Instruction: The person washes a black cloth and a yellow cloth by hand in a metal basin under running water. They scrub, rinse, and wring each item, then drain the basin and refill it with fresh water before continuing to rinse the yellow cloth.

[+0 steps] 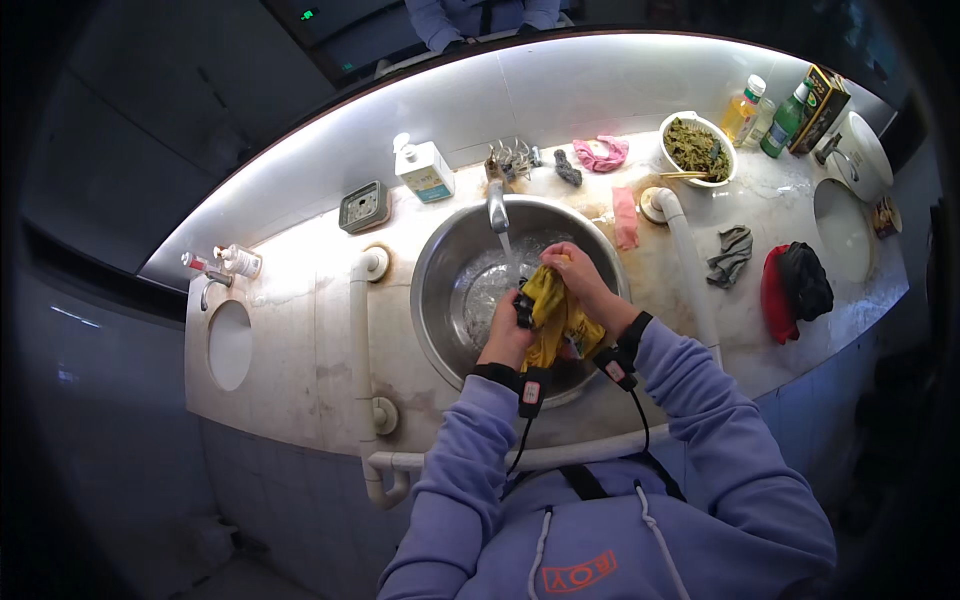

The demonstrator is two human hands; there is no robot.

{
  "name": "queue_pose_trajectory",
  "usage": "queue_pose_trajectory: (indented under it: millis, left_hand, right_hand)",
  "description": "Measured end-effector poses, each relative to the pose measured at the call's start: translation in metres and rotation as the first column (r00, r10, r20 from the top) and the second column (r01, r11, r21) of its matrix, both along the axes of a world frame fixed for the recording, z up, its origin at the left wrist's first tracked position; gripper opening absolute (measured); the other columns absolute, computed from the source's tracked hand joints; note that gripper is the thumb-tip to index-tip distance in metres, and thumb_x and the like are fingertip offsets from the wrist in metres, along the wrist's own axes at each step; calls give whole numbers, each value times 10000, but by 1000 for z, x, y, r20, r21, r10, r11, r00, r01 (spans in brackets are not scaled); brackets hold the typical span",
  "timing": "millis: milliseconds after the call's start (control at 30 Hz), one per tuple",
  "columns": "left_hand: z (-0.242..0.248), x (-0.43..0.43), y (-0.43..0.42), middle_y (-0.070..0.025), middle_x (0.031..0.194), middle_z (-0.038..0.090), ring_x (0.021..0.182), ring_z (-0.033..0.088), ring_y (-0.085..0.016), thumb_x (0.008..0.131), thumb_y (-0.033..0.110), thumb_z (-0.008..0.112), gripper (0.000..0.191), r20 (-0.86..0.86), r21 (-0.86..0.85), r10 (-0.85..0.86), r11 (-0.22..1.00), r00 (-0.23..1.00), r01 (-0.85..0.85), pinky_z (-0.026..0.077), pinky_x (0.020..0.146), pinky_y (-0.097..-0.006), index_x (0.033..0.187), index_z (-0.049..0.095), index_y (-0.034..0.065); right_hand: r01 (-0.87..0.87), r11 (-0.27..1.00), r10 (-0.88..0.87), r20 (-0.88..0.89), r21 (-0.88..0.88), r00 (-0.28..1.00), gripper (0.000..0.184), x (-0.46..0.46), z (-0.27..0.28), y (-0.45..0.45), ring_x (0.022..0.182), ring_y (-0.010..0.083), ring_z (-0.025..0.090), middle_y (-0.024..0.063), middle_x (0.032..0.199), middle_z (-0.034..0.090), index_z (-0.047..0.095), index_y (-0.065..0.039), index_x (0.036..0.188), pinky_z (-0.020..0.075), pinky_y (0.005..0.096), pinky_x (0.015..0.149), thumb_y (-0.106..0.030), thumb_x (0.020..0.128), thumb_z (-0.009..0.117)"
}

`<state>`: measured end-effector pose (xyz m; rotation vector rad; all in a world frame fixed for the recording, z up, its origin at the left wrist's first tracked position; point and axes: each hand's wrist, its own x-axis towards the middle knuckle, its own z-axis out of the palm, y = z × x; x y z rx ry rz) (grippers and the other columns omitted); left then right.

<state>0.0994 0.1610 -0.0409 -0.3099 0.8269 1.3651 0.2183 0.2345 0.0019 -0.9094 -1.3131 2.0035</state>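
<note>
Both of my hands are over a round stainless steel basin (pixel 427 300). My left hand (pixel 508 334) grips the near-left side of a wet-looking yellow cloth (pixel 551 307), where a small black piece (pixel 523 309) shows by the fingers; I cannot tell if it is part of the cloth. My right hand (pixel 577 274) pinches the cloth's upper right part. Water runs from the metal faucet (pixel 496 206) into the basin, just beyond my left fingers. The cloth's lower end hangs inside the basin near its front rim, and a printed patch shows on it.
White pipe rails (pixel 361 337) flank the basin and cross the counter's front. A white jug (pixel 425 172) and a soap dish (pixel 364 207) stand behind left. Rightward lie a pink cloth (pixel 625 217), a grey cloth (pixel 730 256), a red-and-black cloth (pixel 799 289) and a bowl of leaves (pixel 697 150).
</note>
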Motion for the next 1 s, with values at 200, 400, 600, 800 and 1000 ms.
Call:
queue_pose_trajectory:
  millis: [200, 400, 600, 800, 1000]
  left_hand:
    - [5, 15, -7, -98, 1117, 541, 1029, 513, -259, 905, 470, 345, 456, 57, 64, -59, 996, 997, 55, 413, 886, -437, 1128, 497, 103]
    - [-2, 21, -13, -75, 990, 581, 906, 563, -217, 907, 379, 413, 337, -63, 84, -11, 996, 998, 17, 470, 791, -370, 1034, 537, 93]
    - [3, 0, -11, -39, 847, 586, 754, 575, -151, 897, 359, 447, 259, -557, -64, -63, 997, 828, 33, 485, 651, -307, 897, 545, 120]
    - [12, -38, -14, -26, 1425, 164, 1285, 126, -349, 869, 383, 457, 527, -623, -289, -141, 956, 770, -58, 173, 963, -571, 1333, 227, 286]
    - [7, -24, -13, -53, 1453, 80, 1315, 60, -334, 877, 407, 439, 579, -460, -203, -59, 978, 886, -41, 170, 989, -550, 1372, 166, 279]
  right_hand:
    - [-164, 805, -208, 531, 569, 822, 455, -12, -9, -37, 827, 388, 550, 253, 840, 565, 530, 10, 918, 425, 408, 716, -437, 834, 511]
    - [-170, 828, -183, 545, 534, 818, 386, -18, -6, -51, 799, 377, 565, 216, 797, 589, 531, -25, 880, 435, 441, 694, -402, 864, 450]
    - [-101, 917, -110, 486, 387, 867, 354, -13, -29, -13, 782, 355, 585, 193, 775, 607, 554, -36, 891, 450, 402, 694, -381, 843, 494]
    - [-181, 752, -460, 701, 634, 544, 302, 1, -66, -8, 873, 311, 564, 160, 945, 567, 505, -109, 1110, 459, 406, 755, -222, 830, 495]
    - [-447, 795, -308, 908, 410, 284, 232, -7, -68, -10, 831, 262, 610, 87, 851, 621, 645, -108, 925, 482, 362, 724, -92, 714, 552]
